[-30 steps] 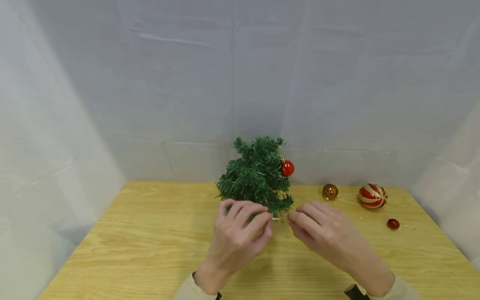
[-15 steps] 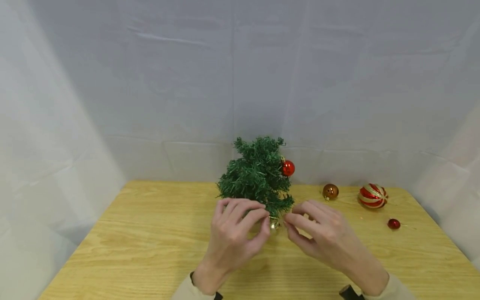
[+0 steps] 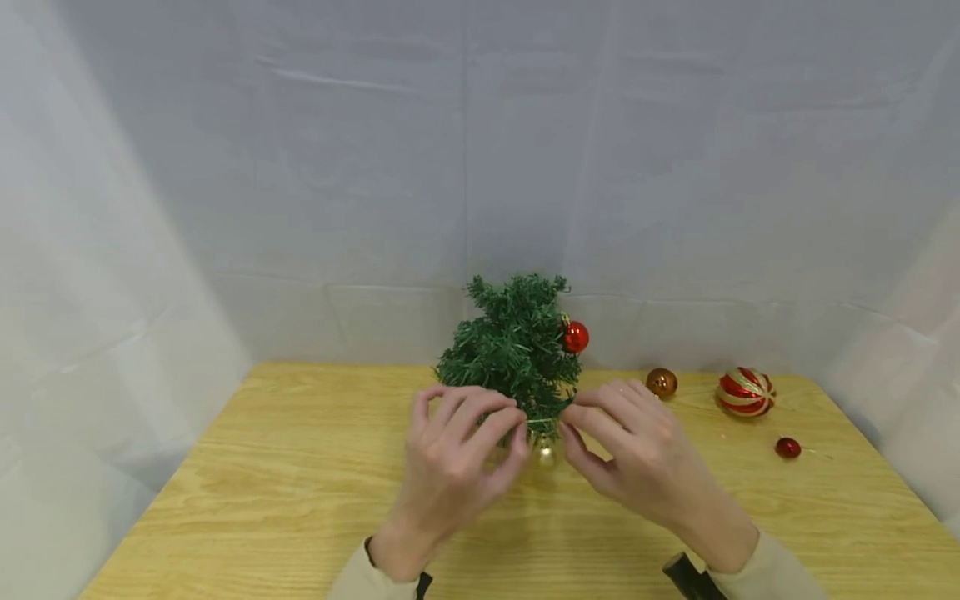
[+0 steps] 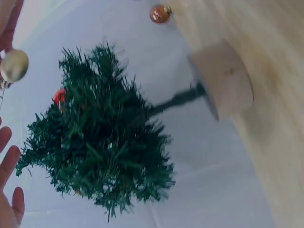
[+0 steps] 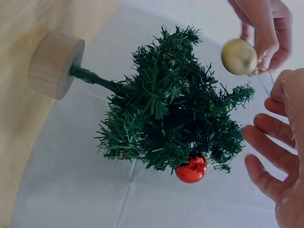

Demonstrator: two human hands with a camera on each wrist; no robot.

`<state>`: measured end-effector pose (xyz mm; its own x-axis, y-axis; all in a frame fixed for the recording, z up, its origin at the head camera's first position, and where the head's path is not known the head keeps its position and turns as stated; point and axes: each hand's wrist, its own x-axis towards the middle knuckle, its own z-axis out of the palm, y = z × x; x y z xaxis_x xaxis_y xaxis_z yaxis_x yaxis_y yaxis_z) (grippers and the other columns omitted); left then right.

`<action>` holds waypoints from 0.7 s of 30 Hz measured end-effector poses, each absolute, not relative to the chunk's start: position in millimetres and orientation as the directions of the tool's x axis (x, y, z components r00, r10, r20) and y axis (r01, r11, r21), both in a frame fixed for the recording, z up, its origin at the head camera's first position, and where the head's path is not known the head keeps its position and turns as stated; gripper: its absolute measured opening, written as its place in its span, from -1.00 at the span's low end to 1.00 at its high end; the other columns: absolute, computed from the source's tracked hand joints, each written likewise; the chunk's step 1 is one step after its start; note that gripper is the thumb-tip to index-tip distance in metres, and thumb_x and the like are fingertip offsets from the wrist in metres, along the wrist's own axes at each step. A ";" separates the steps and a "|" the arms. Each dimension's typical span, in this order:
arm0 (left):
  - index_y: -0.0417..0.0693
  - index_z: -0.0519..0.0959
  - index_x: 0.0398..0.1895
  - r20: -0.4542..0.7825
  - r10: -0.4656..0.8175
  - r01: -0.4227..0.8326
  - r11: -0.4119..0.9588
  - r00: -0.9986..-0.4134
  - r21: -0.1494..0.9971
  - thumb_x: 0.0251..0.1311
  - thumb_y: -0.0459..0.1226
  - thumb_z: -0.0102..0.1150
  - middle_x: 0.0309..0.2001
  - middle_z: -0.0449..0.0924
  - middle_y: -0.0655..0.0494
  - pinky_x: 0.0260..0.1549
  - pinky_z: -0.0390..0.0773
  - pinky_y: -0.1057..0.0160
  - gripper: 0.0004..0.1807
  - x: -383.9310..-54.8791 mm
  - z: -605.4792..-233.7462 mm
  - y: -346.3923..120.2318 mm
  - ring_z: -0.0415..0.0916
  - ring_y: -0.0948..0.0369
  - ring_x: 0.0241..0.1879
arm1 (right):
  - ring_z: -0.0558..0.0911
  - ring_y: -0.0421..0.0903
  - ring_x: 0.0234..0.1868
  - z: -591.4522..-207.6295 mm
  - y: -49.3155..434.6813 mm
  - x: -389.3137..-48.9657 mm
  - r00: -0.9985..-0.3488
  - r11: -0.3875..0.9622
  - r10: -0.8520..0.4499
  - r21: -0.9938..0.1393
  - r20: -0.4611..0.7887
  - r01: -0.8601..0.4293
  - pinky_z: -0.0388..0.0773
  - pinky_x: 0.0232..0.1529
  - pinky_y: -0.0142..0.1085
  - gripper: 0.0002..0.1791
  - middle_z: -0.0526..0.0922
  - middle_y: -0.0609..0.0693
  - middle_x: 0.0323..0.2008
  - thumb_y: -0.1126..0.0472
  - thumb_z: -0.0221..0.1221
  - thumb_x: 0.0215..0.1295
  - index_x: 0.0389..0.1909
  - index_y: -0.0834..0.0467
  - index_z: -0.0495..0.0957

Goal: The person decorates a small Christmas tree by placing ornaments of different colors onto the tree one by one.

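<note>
A small gold bauble (image 3: 545, 454) hangs from a thin string loop (image 3: 538, 420) stretched between my two hands. My left hand (image 3: 459, 454) pinches one side of the loop between thumb and forefinger. At the other side, my right hand (image 3: 632, 442) pinches the string the same way, its remaining fingers spread in the right wrist view. Just beyond both hands stands a green artificial Christmas tree (image 3: 510, 350) on a round wooden base (image 5: 54, 64). A shiny red bauble (image 5: 191, 169) hangs on its right side. In the right wrist view the gold bauble (image 5: 239, 57) is apart from the branches.
To the tree's right on the wooden table (image 3: 300, 483) lie a copper-brown bauble (image 3: 662, 382), a larger red-and-gold striped bauble (image 3: 746, 392) and a small dark red bauble (image 3: 787, 447) with its string. A pale cloth backdrop (image 3: 360, 208) rises behind the table.
Both hands have shifted a little left and farther from me, toward the tree. The gold bauble, first hidden, now shows dangling below the stretched string.
</note>
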<state>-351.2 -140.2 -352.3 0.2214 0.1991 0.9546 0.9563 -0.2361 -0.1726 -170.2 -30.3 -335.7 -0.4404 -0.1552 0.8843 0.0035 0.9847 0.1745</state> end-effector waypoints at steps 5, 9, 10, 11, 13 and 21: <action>0.03 0.70 -0.43 0.949 0.157 0.955 -0.160 0.273 -0.248 0.30 -0.25 0.10 -0.34 0.71 0.15 -0.22 0.51 -0.04 -0.79 -358.2 -342.4 -140.3 0.62 0.15 -0.32 | 0.65 0.02 -0.25 -328.9 -31.7 -180.1 -0.435 0.966 -0.183 0.243 0.882 0.085 0.52 -0.25 -0.09 -0.72 0.70 0.05 -0.28 0.18 0.04 0.47 -0.37 0.13 0.66; 0.00 0.70 -0.42 0.955 0.140 0.962 -0.119 0.263 -0.247 0.30 -0.26 0.12 -0.34 0.71 0.11 -0.22 0.51 -0.07 -0.80 -364.2 -338.3 -141.9 0.64 0.11 -0.32 | 0.67 0.11 -0.12 -325.6 -32.9 -189.9 -0.419 0.952 -0.190 0.271 0.888 0.143 0.53 -0.15 0.03 -0.74 0.70 0.10 -0.23 0.18 0.05 0.46 -0.39 0.13 0.65; -0.01 0.70 -0.42 0.956 0.137 0.963 -0.108 0.259 -0.245 0.30 -0.26 0.13 -0.34 0.71 0.11 -0.22 0.51 -0.08 -0.81 -365.6 -337.4 -142.1 0.64 0.10 -0.32 | 0.67 0.12 -0.12 -325.0 -33.0 -192.3 -0.415 0.948 -0.190 0.275 0.890 0.157 0.53 -0.14 0.05 -0.74 0.69 0.10 -0.23 0.18 0.06 0.45 -0.39 0.13 0.64; -0.02 0.70 -0.41 0.958 0.138 0.965 -0.100 0.253 -0.241 0.29 -0.26 0.14 -0.33 0.71 0.10 -0.21 0.50 -0.08 -0.82 -367.0 -336.6 -142.2 0.64 0.09 -0.32 | 0.67 0.13 -0.12 -324.6 -33.2 -194.5 -0.413 0.946 -0.189 0.278 0.891 0.167 0.53 -0.13 0.06 -0.74 0.69 0.10 -0.23 0.18 0.06 0.46 -0.39 0.13 0.64; -0.02 0.70 -0.40 0.960 0.143 0.970 -0.083 0.239 -0.229 0.30 -0.27 0.15 -0.32 0.71 0.09 -0.20 0.49 -0.09 -0.83 -369.0 -335.3 -142.3 0.64 0.08 -0.31 | 0.66 0.12 -0.13 -323.8 -33.6 -198.2 -0.419 0.943 -0.175 0.274 0.891 0.188 0.53 -0.12 0.07 -0.74 0.69 0.10 -0.24 0.18 0.05 0.46 -0.39 0.12 0.64; -0.04 0.71 -0.36 0.970 0.164 0.984 -0.036 0.179 -0.175 0.34 -0.25 0.16 -0.31 0.71 0.06 -0.18 0.46 -0.11 -0.83 -375.9 -330.5 -140.7 0.63 0.04 -0.31 | 0.65 0.11 -0.11 -322.1 -35.0 -211.5 -0.444 0.937 -0.115 0.246 0.888 0.249 0.52 -0.06 0.05 -0.74 0.67 0.06 -0.23 0.15 0.05 0.47 -0.39 0.11 0.63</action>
<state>-375.9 -140.7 -330.5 0.1791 0.1637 0.9701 0.9838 -0.0365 -0.1755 -211.5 -35.0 -322.1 -0.4444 -0.1148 0.8884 0.2490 0.9368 0.2456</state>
